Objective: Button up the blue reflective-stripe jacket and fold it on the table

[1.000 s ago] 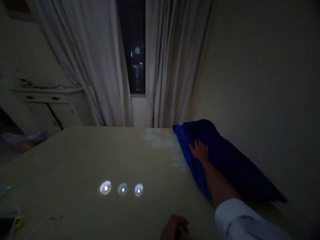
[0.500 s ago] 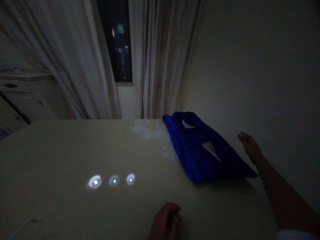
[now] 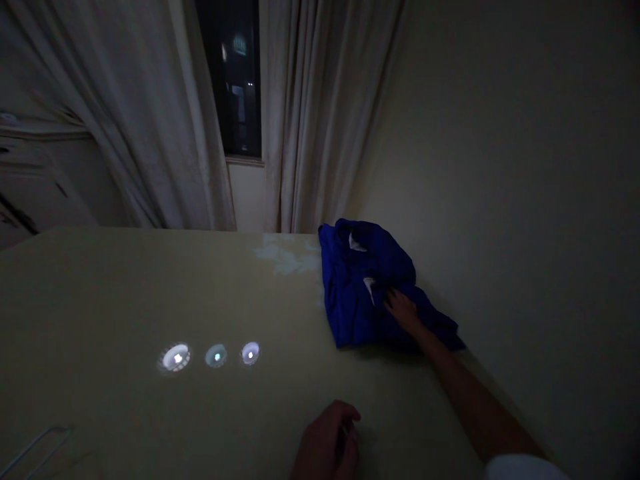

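A crumpled dark blue fabric piece [image 3: 350, 307] with white patches lies on the right of the table; whether it is a garment or a bag I cannot tell. My right hand [image 3: 403, 312] reaches over its right part and rests on it, with the fingers stretched out and pressing a dent into the fabric. Near the bottom middle, my left hand [image 3: 327, 440] is curled above the tabletop, apart from the fabric. Darkness hides whatever may be inside its bent fingers.
The pale table [image 3: 150, 287] carries a light leaf pattern and three bright lamp reflections. A thin white wire-like loop [image 3: 45, 437] lies at the lower left. Behind the table hang curtains [image 3: 305, 133] beside a dark window [image 3: 237, 87]; a wall [image 3: 510, 167] borders the right.
My right hand has swung left from beside the wall onto the blue fabric. The raised right side of the fabric is now pushed down and bunched leftward. My left hand has hardly moved.
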`<move>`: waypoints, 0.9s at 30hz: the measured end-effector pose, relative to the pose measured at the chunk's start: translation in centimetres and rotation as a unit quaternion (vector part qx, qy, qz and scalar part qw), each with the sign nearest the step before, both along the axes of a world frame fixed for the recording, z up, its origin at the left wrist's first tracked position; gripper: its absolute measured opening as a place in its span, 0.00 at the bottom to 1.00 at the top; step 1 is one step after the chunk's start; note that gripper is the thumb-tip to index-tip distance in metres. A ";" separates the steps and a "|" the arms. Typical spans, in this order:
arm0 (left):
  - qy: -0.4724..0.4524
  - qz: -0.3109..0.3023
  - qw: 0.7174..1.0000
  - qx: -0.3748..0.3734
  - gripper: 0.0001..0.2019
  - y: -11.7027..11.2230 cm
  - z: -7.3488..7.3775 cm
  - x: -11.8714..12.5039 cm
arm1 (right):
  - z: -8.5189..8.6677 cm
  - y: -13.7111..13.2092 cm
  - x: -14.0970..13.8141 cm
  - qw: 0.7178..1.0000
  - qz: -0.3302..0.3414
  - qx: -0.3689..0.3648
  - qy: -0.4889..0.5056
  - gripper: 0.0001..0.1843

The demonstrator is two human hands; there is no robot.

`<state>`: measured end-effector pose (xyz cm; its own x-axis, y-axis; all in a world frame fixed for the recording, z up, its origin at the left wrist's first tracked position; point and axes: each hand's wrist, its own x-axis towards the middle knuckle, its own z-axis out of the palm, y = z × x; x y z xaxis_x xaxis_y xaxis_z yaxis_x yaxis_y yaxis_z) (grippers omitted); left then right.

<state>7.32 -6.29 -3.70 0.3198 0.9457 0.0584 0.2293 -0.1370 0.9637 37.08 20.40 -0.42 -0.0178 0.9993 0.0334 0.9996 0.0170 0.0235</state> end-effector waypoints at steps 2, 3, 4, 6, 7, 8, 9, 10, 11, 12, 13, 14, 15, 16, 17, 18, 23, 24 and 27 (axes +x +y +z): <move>0.010 -0.028 1.000 0.005 0.14 0.1 -0.2 0.2 | 1.2 -1.3 -2.7 1.000 0.002 -0.026 0.001 0.26; 0.016 -0.035 0.999 0.010 0.14 0.1 -0.3 0.3 | 1.7 -2.0 -4.4 0.999 0.006 -0.036 0.004 0.26; 0.022 -0.040 0.999 0.016 0.15 0.1 -0.3 0.4 | 2.2 -2.8 -6.4 0.999 0.015 -0.045 0.008 0.26; 0.030 -0.056 0.997 0.041 0.17 0.1 -0.2 0.4 | 3.2 -4.7 -10.6 0.997 0.040 -0.060 0.015 0.25; 0.033 -0.062 0.996 0.060 0.18 0.1 -0.1 0.4 | 3.6 -5.6 -12.7 0.996 0.055 -0.067 0.018 0.26; 0.036 -0.066 0.994 0.081 0.20 0.0 0.0 0.3 | 4.1 -6.4 -14.7 0.994 0.070 -0.075 0.020 0.28; 0.039 -0.067 0.991 0.105 0.21 -0.1 0.1 0.2 | 4.6 -7.0 -16.4 0.992 0.087 -0.086 0.025 0.31; 0.045 -0.061 0.989 0.128 0.22 -0.2 0.2 0.1 | 5.2 -7.4 -17.8 0.988 0.107 -0.102 0.034 0.35; 0.053 -0.048 0.986 0.150 0.21 -0.4 0.3 -0.1 | 5.9 -7.5 -18.6 0.982 0.134 -0.126 0.047 0.39; 0.062 -0.028 0.983 0.169 0.21 -0.5 0.5 -0.3 | 6.7 -7.2 -18.9 0.972 0.164 -0.153 0.067 0.42; 0.073 -0.004 0.980 0.186 0.22 -0.5 0.8 -0.5 | 7.6 -6.6 -18.7 0.962 0.190 -0.173 0.093 0.44; 0.085 0.023 0.976 0.200 0.22 -0.4 1.2 -0.9 | 8.4 -5.8 -18.0 0.955 0.202 -0.177 0.122 0.43; 0.096 0.055 0.971 0.212 0.23 -0.1 1.7 -1.4 | 9.0 -4.9 -17.0 0.956 0.194 -0.159 0.152 0.40; 0.106 0.091 0.965 0.222 0.24 0.4 2.3 -2.0 | 9.3 -4.0 -15.6 0.963 0.161 -0.119 0.180 0.36; 0.117 0.135 0.957 0.229 0.23 1.2 3.1 -2.7 | 9.3 -3.3 -14.1 0.971 0.108 -0.063 0.203 0.32; 0.128 0.182 0.947 0.232 0.22 2.3 4.0 -3.5 | 8.9 -2.7 -12.7 0.974 0.049 0.000 0.220 0.30; 0.232 0.312 0.905 0.173 0.26 10.1 8.4 -7.8 | 2.5 -4.1 -7.6 0.924 0.037 0.180 0.336 0.35; 0.257 0.269 0.915 0.157 0.22 11.5 8.9 -8.5 | 1.3 -4.7 -7.1 0.907 0.045 0.193 0.372 0.35; 0.253 0.139 0.950 0.117 0.10 14.8 9.3 -11.0 | -0.9 -5.8 -5.9 0.853 -0.040 0.240 0.462 0.37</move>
<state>-3.71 8.48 5.62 0.1026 0.9778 0.1827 0.7137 -0.2003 0.6712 31.16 14.64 -1.35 0.3058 0.8634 0.4012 0.5920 0.1576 -0.7904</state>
